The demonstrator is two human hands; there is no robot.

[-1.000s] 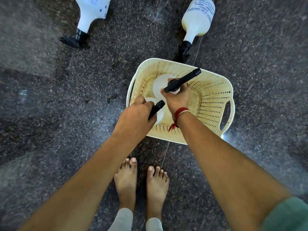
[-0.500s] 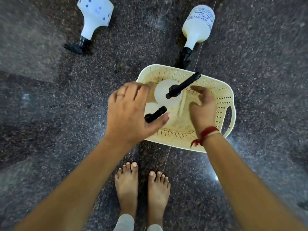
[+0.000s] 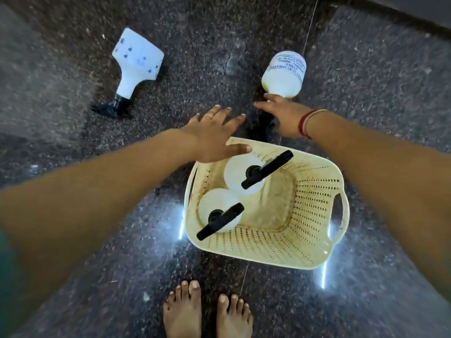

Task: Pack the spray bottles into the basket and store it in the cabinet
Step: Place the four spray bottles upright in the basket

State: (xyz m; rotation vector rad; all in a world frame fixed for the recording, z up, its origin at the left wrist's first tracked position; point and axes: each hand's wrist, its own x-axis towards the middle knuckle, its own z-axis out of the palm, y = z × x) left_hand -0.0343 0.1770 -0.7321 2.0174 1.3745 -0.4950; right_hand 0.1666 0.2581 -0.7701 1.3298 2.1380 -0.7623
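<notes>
— Why two bottles upright in the basket (image 3: pixel 314 191) already?

— Standing at its left end, they leave the right half free. The right hand (image 3: pixel 284 115), fingers spread and empty, is at the neck of the round bottle (image 3: pixel 284 74) lying just beyond the rim.

— And the left hand (image 3: pixel 214 132)?

— Flat, wide, holding nothing. The flat-sided bottle (image 3: pixel 136 64) lies well apart on the floor (image 3: pixel 73 215). No cabinet in sight.
</notes>
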